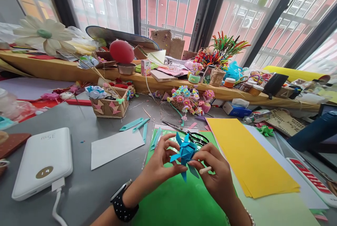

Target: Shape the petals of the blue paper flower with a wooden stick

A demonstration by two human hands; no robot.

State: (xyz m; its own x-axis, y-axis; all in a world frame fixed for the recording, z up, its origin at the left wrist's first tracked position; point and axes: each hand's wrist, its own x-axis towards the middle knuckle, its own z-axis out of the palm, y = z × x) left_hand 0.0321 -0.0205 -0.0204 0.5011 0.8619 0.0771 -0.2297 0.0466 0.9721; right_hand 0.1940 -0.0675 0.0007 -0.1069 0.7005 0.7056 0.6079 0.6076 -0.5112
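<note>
A blue folded-paper flower (186, 151) with pointed petals is held up between my two hands, above a green sheet (179, 201). My left hand (164, 159) pinches its left side, thumb below and fingers behind. On the right edge, the thumb and fingertips of my right hand (214, 168) are closed on the petals. A short pale stick (205, 170) pokes out between the fingers of that same hand; most of it is hidden. Behind the flower lie black-handled scissors (200, 138), partly covered by it. Folded light-blue paper strips (131, 124) rest to the left, close to a white sheet (116, 150).
Yellow paper (247, 155) lies right of my hands. A white power bank (43, 162) with a plugged-in cable sits at left. Farther back stand a cardboard box (110, 104), a bunch of small craft flowers (185, 97) and a tissue pack (237, 108). A cluttered ledge (147, 83) runs below the windows.
</note>
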